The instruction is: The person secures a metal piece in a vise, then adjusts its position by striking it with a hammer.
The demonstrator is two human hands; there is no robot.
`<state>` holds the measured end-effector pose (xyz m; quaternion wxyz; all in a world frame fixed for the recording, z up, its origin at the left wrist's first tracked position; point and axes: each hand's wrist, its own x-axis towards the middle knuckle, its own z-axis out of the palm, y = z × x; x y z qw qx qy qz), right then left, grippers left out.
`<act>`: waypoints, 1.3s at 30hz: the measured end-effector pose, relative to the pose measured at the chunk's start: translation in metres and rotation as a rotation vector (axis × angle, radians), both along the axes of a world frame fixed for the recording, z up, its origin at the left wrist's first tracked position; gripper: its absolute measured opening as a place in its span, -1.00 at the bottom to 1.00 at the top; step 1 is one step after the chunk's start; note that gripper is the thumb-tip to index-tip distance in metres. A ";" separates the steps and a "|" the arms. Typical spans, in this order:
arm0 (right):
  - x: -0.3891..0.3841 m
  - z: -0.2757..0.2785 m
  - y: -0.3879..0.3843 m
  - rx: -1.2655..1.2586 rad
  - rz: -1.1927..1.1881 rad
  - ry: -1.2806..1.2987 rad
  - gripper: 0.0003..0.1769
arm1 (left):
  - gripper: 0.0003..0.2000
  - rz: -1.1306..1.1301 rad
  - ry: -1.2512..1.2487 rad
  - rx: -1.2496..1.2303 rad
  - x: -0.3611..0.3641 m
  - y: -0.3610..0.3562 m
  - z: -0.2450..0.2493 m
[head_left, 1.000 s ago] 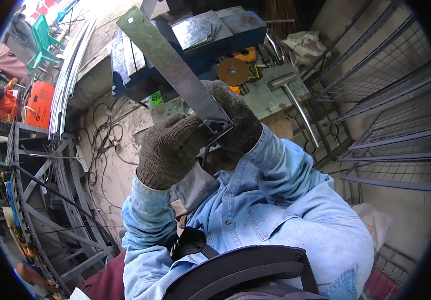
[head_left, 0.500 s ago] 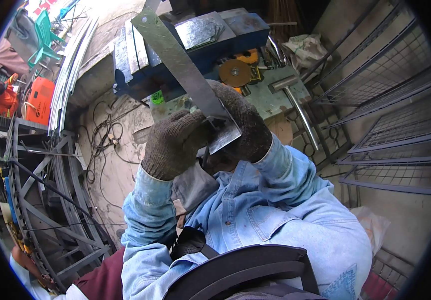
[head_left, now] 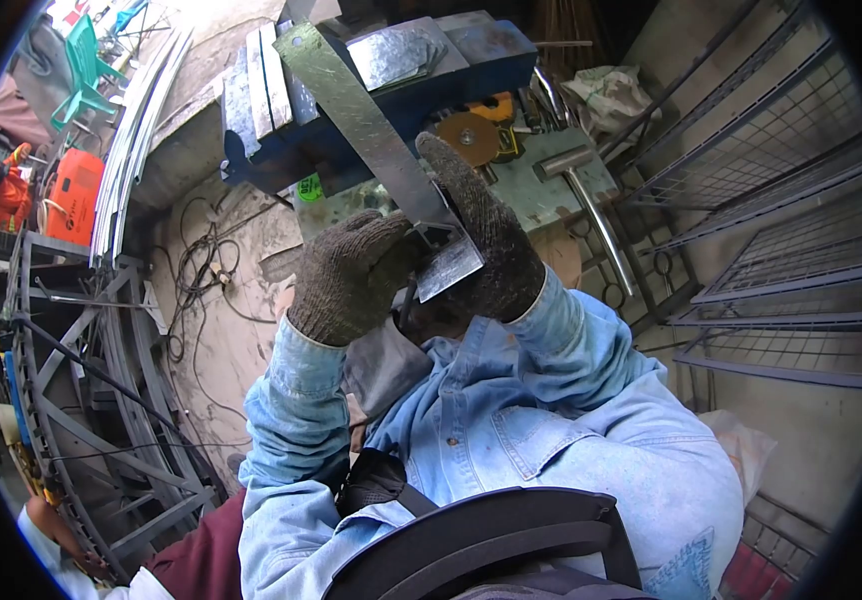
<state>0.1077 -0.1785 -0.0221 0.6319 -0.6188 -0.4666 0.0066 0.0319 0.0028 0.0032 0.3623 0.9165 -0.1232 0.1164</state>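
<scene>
Between the person's gloved hands is a flat metal strip (head_left: 366, 130), its near end bent into a short flap, its long part slanting up and left in front of a blue block (head_left: 496, 72). The left hand (head_left: 346, 275) curls its fingers around the strip near the bend; the right hand (head_left: 491, 240) lies along the opposite edge, a finger extended (whether its hidden thumb grips, I cannot tell). Beyond, a brown disc (head_left: 466, 138) sits by a T-shaped metal tool (head_left: 601, 225).
</scene>
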 end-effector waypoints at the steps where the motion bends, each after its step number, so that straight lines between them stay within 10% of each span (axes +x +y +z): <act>1: -0.001 -0.001 0.000 0.003 -0.016 0.003 0.15 | -0.76 0.008 0.014 0.017 -0.001 -0.001 0.000; 39: -0.003 -0.028 0.006 -0.063 0.005 0.028 0.22 | -0.75 0.168 0.026 -0.206 -0.016 -0.012 -0.055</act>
